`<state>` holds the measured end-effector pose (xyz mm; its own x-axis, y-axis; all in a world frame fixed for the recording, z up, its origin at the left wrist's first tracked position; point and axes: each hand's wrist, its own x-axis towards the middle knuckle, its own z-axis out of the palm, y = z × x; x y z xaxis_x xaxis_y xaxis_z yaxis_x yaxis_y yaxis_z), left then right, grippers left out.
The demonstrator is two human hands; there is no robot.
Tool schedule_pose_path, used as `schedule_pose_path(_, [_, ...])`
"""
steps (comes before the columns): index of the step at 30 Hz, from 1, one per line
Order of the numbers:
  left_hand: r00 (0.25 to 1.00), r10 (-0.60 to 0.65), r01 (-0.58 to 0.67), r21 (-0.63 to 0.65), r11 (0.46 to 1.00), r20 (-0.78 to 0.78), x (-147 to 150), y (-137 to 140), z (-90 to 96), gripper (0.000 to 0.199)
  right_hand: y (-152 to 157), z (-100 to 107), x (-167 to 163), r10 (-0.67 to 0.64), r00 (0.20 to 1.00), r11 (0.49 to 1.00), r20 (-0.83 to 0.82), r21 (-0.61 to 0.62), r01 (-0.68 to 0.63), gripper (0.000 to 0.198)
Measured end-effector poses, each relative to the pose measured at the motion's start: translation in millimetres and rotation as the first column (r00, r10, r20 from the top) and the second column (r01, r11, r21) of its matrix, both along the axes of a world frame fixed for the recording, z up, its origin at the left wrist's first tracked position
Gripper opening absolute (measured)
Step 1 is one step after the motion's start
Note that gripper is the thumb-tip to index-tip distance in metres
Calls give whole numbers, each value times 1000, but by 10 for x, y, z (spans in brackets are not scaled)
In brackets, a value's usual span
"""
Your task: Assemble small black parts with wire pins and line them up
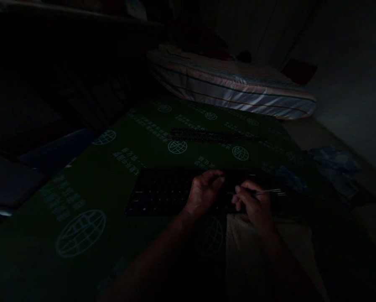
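The view is very dark. A black keyboard (pixel 162 195) lies flat before me, its key legends faintly visible. Over its middle, my left hand (pixel 204 191) has thumb and forefinger pinched together; anything between them is too small and dark to name. To the right of it, my right hand (pixel 252 203) is closed around a slim tool with thin metal prongs (pixel 274 191) that stick out to the right. This tool's other end points left, toward the keys. The hands hide part of the keyboard's right half.
Green printed sheeting (pixel 81 188) covers the work surface. Several dark strips (pixel 206 135) lie beyond the keyboard. A cloth (pixel 269 256) is under my right forearm, and crumpled blue plastic (pixel 291 178) sits at right. A striped mattress (pixel 238 90) stands behind.
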<state>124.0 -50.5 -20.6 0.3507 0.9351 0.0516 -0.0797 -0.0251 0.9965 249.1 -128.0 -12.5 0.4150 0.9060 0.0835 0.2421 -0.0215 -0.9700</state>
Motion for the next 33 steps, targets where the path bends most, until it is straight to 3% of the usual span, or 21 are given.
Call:
schedule_pose_path(4, [993,13,4,-143,990,115,-14,-4,67,10,-8,0,73,-112,994,990,5,87,111,30])
schedule_pose_path(11, [985,9,32,-231,972,173,-48,10,150,11,28,83,204,-144,902,972,407,230,51,15])
schedule_pose_path(19, [987,-1,32,-185,982,162,-74,13,138,15,36,142,132,32,873,997,486,43,-61,22])
schedule_pose_path(26, [971,-31,82,-209,974,239,-71,34,101,15,135,190,42,142,924,990,354,-62,-129,40])
schedule_pose_path(33, [979,-40,79,-191,978,199,-99,37,85,18,195,216,107,228,961,966,156,-163,-203,42])
